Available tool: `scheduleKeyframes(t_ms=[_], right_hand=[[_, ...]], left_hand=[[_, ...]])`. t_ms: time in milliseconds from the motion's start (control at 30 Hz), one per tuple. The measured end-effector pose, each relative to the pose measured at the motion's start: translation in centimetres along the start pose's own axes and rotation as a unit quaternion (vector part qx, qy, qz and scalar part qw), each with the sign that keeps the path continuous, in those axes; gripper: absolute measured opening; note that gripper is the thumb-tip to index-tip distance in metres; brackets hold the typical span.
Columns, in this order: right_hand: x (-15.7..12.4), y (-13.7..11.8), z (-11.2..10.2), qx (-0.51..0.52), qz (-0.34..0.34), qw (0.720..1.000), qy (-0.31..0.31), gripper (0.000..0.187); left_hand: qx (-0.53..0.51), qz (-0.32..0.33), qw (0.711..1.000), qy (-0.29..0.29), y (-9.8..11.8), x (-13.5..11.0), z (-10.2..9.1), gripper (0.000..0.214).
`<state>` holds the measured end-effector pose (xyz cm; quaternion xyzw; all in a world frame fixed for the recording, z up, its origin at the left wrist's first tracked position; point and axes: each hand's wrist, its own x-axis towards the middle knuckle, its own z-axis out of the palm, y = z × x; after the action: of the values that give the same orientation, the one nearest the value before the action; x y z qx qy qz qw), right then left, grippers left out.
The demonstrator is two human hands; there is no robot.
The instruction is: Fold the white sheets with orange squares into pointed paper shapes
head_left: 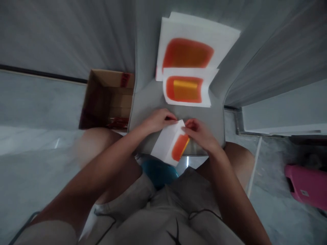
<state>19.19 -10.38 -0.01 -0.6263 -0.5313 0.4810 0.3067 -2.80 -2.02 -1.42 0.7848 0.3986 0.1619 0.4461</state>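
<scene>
A white paper sheet (167, 143) with an orange patch and a yellow strip along one edge is held between both my hands, low over a grey surface (148, 102). My left hand (158, 119) pinches the sheet's upper left edge with closed fingers. My right hand (200, 133) pinches the upper right corner beside the yellow strip. Further away on the same surface lies a smaller white sheet (187, 89) with an orange patch and a yellow rectangle, on top of a stack of larger white sheets (191, 47) with an orange patch.
An open brown cardboard box (109, 98) with red items inside stands on the floor at left. A pink object (306, 185) lies on the floor at right. My knees flank the grey surface, and a blue seat (158, 172) shows between my legs.
</scene>
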Motion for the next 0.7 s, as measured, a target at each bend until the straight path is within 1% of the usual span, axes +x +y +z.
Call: scheduleKeyframes(t_ms=[67, 133, 233, 300, 367, 433, 500, 633, 700], right_hand=[[0.9, -0.4, -0.8, 0.034, 0.003, 0.998, -0.048, 0.038], [2.0, -0.9, -1.7, 0.019, 0.004, 0.995, -0.101, 0.037], [3.7, -1.4, -2.6, -0.019, 0.001, 0.988, -0.151, 0.033], [4.6, -1.3, -2.6, -0.019, -0.003, 0.989, -0.149, 0.036], [5.2, -1.0, -2.3, -0.001, -0.008, 0.992, -0.123, 0.039], [5.6, -0.7, -2.0, 0.018, -0.013, 0.995, -0.097, 0.041], [5.8, -0.6, -1.8, 0.022, -0.017, 0.995, -0.1, 0.041], [6.4, -0.9, -2.1, 0.029, -0.017, 0.99, -0.137, 0.039], [6.8, -1.0, -2.2, 0.032, -0.015, 0.988, -0.151, 0.039]], left_hand=[[-0.045, -0.006, 0.999, -0.026, -0.2, 0.2, -0.4, 0.021], [-0.072, -0.011, 0.997, -0.035, -0.3, 0.4, -0.7, 0.022], [-0.075, 0.006, 0.997, -0.013, -0.3, 0.6, -0.8, 0.023], [-0.067, 0.024, 0.997, 0.022, -0.3, 0.8, -0.8, 0.024], [-0.069, 0.031, 0.996, 0.05, -0.3, 1.1, -0.8, 0.025], [-0.082, 0.022, 0.995, 0.059, -0.2, 1.3, -0.8, 0.029], [-0.093, 0.012, 0.994, 0.053, -0.1, 1.5, -1.0, 0.032], [-0.11, -0.004, 0.994, 0.028, 0.2, 1.8, -1.4, 0.033], [-0.119, -0.012, 0.993, 0.024, 0.3, 1.9, -1.4, 0.034]])
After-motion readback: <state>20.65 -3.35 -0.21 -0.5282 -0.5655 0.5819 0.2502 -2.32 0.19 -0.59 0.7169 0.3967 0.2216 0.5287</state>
